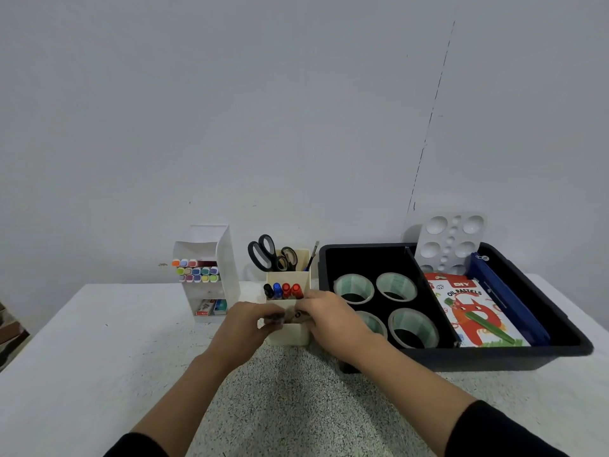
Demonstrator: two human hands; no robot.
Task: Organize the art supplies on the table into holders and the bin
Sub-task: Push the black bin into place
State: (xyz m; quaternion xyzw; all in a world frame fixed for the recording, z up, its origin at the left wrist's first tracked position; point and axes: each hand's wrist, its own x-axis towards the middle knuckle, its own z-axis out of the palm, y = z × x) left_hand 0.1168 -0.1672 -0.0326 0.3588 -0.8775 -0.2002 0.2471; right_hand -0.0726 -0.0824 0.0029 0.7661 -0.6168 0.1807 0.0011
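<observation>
Small dark blurry art bits (280,319) over cream plastic tiered holder (287,337)
L hand (245,321) + R hand (326,313) fingers pinch them; release low in front slot imo.

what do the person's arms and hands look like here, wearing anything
Both the left hand and the right hand are bare: no gloves, and no ring or watch shows. The forearms are uncovered too. A black left sleeve and a black right sleeve appear only near the bottom edge, ending around the elbows. No markings show on the fabric.
</observation>
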